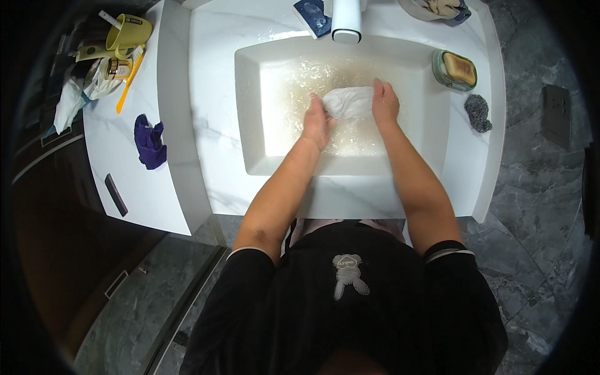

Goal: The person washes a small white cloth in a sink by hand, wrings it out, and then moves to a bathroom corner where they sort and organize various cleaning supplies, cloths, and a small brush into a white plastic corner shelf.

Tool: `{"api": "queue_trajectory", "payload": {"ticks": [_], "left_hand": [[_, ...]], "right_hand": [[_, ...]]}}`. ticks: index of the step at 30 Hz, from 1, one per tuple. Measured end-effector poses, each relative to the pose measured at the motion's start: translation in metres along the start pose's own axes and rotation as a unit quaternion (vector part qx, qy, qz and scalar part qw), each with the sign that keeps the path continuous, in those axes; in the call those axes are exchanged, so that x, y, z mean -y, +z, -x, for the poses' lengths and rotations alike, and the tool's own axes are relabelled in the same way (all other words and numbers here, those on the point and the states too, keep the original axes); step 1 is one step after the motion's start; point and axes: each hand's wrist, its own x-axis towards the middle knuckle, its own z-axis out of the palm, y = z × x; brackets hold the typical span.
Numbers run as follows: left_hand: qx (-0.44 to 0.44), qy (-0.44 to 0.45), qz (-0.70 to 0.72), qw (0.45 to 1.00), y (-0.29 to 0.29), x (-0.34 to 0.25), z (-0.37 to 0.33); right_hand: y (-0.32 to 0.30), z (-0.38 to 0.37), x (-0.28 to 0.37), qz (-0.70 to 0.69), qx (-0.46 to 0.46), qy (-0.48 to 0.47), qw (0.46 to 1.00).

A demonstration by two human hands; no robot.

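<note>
Where the white cloth (349,102) is: it is held sideways within the sink (426,119).
Left hand (317,122): one end is clasped in a closed grip.
Right hand (387,105): the other end is clasped in a closed grip.

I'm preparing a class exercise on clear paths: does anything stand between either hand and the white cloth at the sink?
Nothing visible does. The left hand and right hand already hold the white cloth at its two ends. The faucet lies beyond it, toward the picture's top.
</note>
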Motion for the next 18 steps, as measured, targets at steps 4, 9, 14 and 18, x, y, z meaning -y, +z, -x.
{"api": "queue_trajectory", "payload": {"ticks": [4,9,14,18], "left_hand": [[-0.042,-0.021,-0.047,0.998,-0.021,0.001,0.006],[-0.045,-0.042,-0.062,0.996,-0.029,-0.007,0.007],[0.018,-0.128,0.002,0.992,-0.031,0.006,-0.011],[0.083,-0.131,0.188,0.97,-0.04,0.022,-0.017]], "right_hand": [[0.018,0.034,-0.004,0.204,0.125,-0.124,0.963],[-0.002,0.021,-0.005,0.122,0.077,0.003,0.99],[0.036,0.074,0.042,-0.136,0.185,0.053,0.972],[0.008,0.112,0.109,-0.072,0.26,-0.12,0.955]]}}
